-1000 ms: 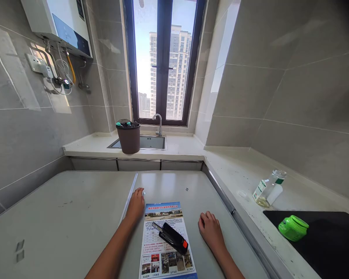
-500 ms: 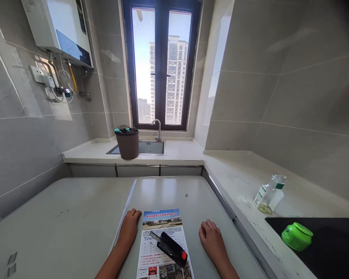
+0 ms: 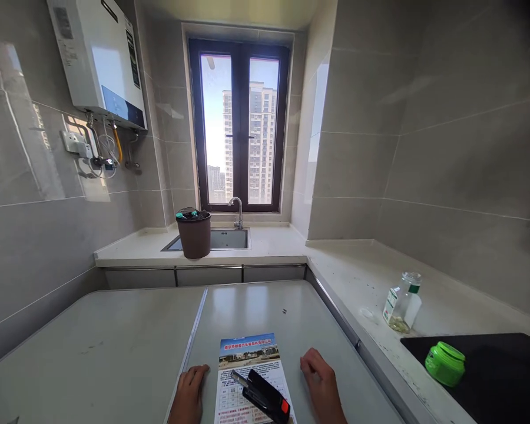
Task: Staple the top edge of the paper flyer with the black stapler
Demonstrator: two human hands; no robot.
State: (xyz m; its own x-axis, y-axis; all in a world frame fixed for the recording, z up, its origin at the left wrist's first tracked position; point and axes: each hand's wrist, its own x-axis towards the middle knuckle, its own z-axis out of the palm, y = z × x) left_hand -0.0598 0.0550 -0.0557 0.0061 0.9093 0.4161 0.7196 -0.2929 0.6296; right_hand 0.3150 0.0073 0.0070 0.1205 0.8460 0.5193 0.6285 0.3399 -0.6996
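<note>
A printed leaflet (image 3: 249,356) with a blue top and a picture of a building lies on the pale table. On it rests a black stapler (image 3: 265,396) with a metal strip at one end and a red-orange part at the other. My left hand (image 3: 189,393) lies on the table to the left of the leaflet, fingers loosely laid down and holding nothing. To the leaflet's right, my right hand (image 3: 321,383) rests with its fingers curled in, and nothing shows in them. Neither hand touches the stapler. A tiny dark metal piece (image 3: 284,311) lies beyond the leaflet.
A white counter (image 3: 335,259) runs along the back and right. It holds a brown bucket (image 3: 194,240) by the sink (image 3: 229,239), a glass jar (image 3: 401,303), and a green jar (image 3: 444,364) on a black panel (image 3: 503,377). A water heater (image 3: 99,65) hangs at left.
My view has tilted up, so the table, leaflet and hands appear lower. My left hand has drawn slightly back towards me. The stapler stays on the leaflet.
</note>
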